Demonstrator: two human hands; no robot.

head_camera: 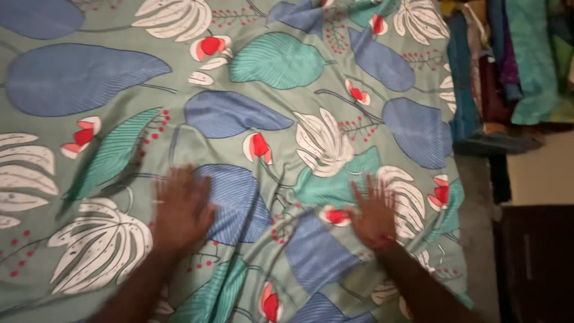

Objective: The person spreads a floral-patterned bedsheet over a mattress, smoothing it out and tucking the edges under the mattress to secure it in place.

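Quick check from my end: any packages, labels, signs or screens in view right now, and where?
None in view.
Only a leaf-and-flower printed sheet, green with blue, white and red, under both flat hands: left hand, right hand.
Folded clothes, blue, green and purple, piled at upper right.

Left hand [181, 209] blurred; bedsheet [287, 90] cut off by frame edges.

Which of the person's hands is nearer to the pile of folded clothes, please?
Right. The right hand lies flat on the bedsheet below-left of the pile of folded clothes; the left hand is farther left.
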